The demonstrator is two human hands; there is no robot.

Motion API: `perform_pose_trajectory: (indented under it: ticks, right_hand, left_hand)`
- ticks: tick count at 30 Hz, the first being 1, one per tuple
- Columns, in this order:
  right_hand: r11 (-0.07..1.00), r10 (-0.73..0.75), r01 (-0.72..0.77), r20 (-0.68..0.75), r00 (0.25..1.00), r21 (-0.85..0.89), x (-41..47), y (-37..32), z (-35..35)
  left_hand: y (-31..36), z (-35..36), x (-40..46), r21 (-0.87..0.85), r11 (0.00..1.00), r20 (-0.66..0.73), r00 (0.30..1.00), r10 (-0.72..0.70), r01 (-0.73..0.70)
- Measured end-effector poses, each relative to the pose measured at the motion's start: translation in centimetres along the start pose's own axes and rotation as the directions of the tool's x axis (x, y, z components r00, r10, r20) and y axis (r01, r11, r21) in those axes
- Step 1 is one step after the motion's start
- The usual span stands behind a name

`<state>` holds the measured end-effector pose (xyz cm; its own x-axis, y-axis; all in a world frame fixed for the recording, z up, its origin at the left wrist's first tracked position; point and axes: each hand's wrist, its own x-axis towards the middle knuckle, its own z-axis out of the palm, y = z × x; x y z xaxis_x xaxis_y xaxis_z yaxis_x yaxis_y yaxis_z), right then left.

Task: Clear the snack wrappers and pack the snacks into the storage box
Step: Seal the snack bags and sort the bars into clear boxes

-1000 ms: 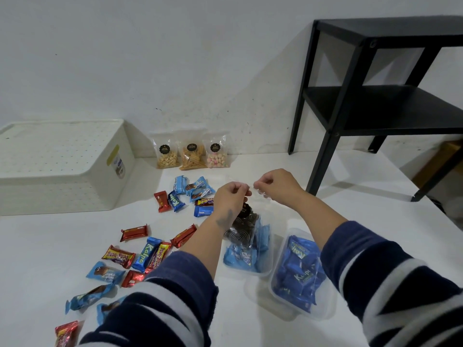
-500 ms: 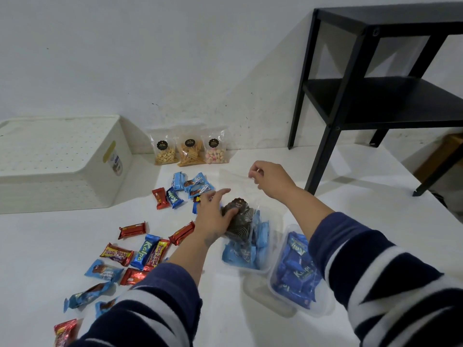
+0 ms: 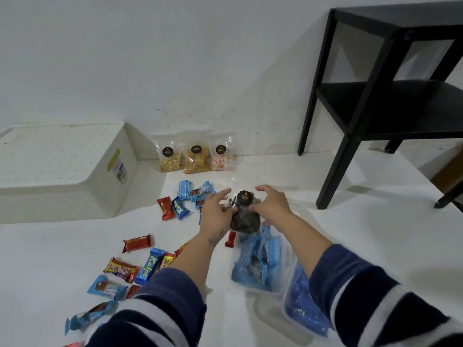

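Step in hand, as judged: a clear bag of dark cookies [image 3: 244, 214] is being seated into the clear tub [image 3: 255, 288] of blue snacks. The bag is held between both hands, over the tub's far end. The left hand [image 3: 216, 214] is curled against its left side; the right hand [image 3: 271, 202] is cupped on its right side, grasping. Next move likely requires pressing it down without crushing. The white storage box [image 3: 60, 169] sits well apart, at left.

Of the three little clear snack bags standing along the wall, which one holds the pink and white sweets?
The right-hand bag, nearest the black table. The left bag holds pale nuts, the middle bag golden sticks.
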<state>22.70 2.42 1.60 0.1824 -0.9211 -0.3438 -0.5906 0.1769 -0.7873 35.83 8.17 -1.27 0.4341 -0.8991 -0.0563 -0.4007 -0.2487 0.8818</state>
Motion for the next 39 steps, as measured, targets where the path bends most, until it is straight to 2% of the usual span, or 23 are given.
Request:
perform_pose_trajectory:
  ticks: [3,6,14,20,22,26,33,39]
  right_hand:
    - [0.995,-0.091,0.09,-0.037,0.995,-0.04,3.4,-1.7,-0.3]
    - [0.981,-0.156,0.139,-0.122,0.98,-0.136,8.1,-3.1,-0.6]
    - [0.98,-0.141,0.112,-0.174,0.975,-0.164,19.7,-4.2,0.4]
    - [0.983,-0.109,0.089,-0.121,0.987,-0.159,22.4,-4.4,1.0]
    - [0.981,-0.1,0.079,-0.115,0.988,-0.178,22.1,-4.6,0.8]
    - [0.943,-0.107,0.07,-0.097,0.99,-0.325,19.8,-5.6,0.5]
    - [0.822,-0.115,0.11,0.026,0.993,-0.559,11.2,-9.7,0.3]
    - [0.817,-0.154,0.196,0.122,0.98,-0.542,0.0,-11.3,3.3]
  left_hand:
    - [1.2,0.6,3.6,-0.079,0.997,-0.013,1.0,0.024,-0.025]
    - [1.8,1.5,8.0,-0.118,0.992,0.061,0.997,0.056,-0.049]
    - [0.3,4.3,19.8,0.164,0.973,0.22,0.967,0.125,-0.163]
    - [-0.3,4.8,22.6,0.173,0.964,0.25,0.956,0.156,-0.202]
    - [-0.1,4.3,22.5,0.18,0.962,0.265,0.952,0.154,-0.206]
    - [1.1,2.0,22.1,0.228,0.957,0.298,0.948,0.109,-0.181]
    - [3.1,-5.3,17.3,0.403,0.852,0.445,0.885,0.136,-0.334]
    - [2.7,-13.1,8.2,0.465,0.833,0.429,0.899,0.085,-0.3]
